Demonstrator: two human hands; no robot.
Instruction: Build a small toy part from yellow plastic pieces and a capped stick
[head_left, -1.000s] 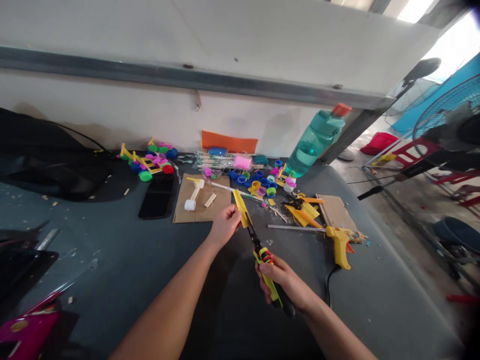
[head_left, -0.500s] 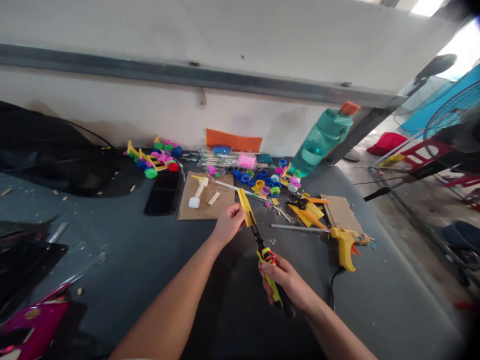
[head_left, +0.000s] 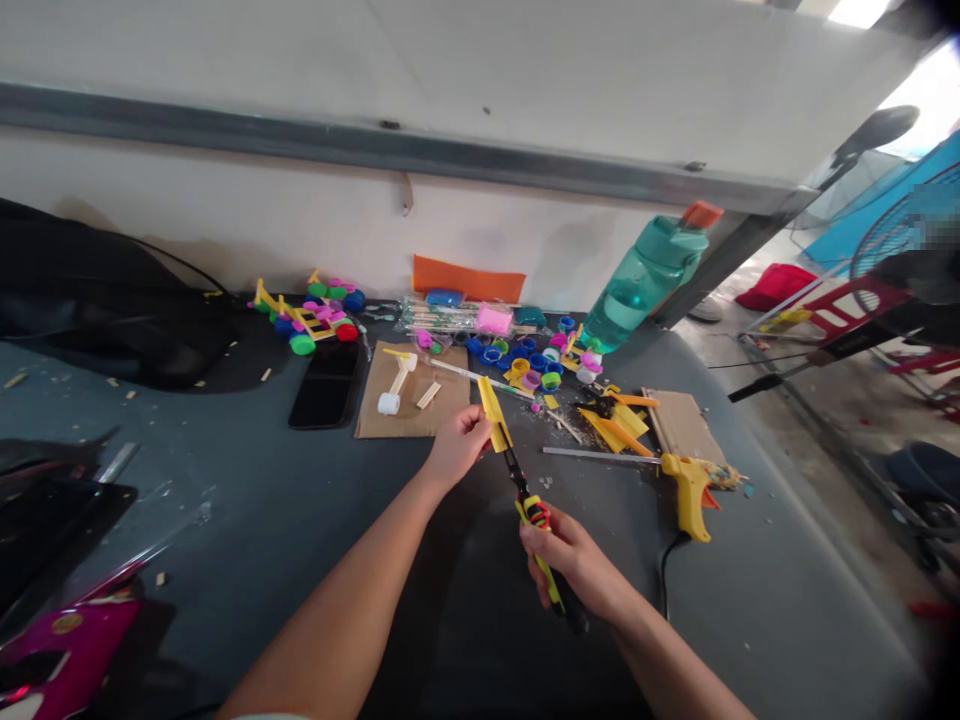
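My left hand (head_left: 460,443) pinches a narrow yellow strip (head_left: 491,402), which looks like paper or thin foam, between thumb and fingers. My right hand (head_left: 568,560) is wrapped round the yellow-and-black handles of a pair of shears (head_left: 536,512) with a red part near the pivot. Their dark jaws reach up to the strip's lower end and overlap it; whether they have cut into it I cannot tell. Behind my left hand, a cardboard piece (head_left: 371,420) carries a small stick with white caps (head_left: 388,404) and short wooden sticks (head_left: 428,396).
Coloured bottle caps (head_left: 517,368) lie behind the strip, near a teal bottle (head_left: 626,290). At right are a yellow glue gun (head_left: 686,495), orange-handled scissors (head_left: 634,400) and yellow scraps. A phone (head_left: 324,388) and small cap-wheeled models (head_left: 311,325) sit at left.
Very little differs. The yellow strip and both hands have shifted slightly to the right in view, with the shears still at the strip's lower end.
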